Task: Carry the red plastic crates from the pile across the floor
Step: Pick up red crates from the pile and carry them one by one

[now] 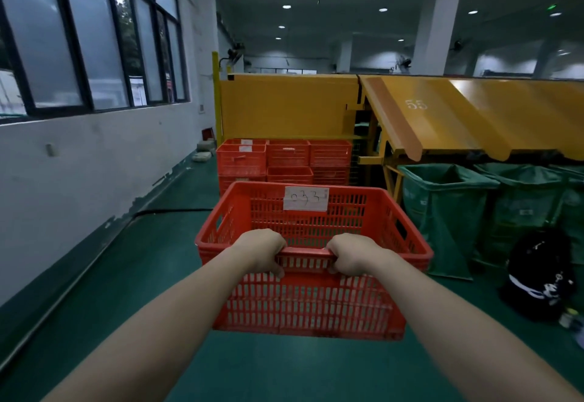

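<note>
— Which step?
— Carrying: left hand (264, 251) and right hand (349, 256) both clamp the near rim of a red crate (311, 303), lifted at frame centre, pile (284, 161) beyond.
— Next?
— Probably walk steadily, keeping it level.

A person's bare left forearm (177, 316) and right forearm (442, 316) stretch forward from the lower corners of the view, drawing closer toward the wrists. The left hand (264, 251) and right hand (349, 256) sit side by side, a little apart, backs up, each gripping the near rim of a red crate (309, 303). The fingers (278, 245) curl over the rim's top; the thumbs tuck beneath it on the outer side.
</note>
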